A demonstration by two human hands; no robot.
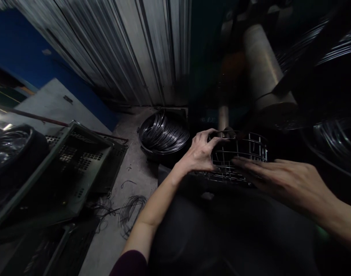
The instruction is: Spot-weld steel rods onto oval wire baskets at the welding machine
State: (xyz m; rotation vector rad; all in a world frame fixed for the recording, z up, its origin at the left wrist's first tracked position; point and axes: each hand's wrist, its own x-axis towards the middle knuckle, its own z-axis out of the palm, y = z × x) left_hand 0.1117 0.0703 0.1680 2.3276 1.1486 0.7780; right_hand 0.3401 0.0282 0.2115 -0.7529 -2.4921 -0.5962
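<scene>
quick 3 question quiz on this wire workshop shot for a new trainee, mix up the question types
1. True or false: the left hand grips the rim of the wire basket.
2. Multiple choice: the bucket on the floor holds A) coiled wire B) water C) bolts.
3. Fill in: the right hand lies with fingers ____ along the basket's near side.

Key
1. True: its fingers curl over the top ring.
2. A: dark loops of wire fill it.
3. Stretched out flat; whether it presses on the basket cannot be told.
</scene>
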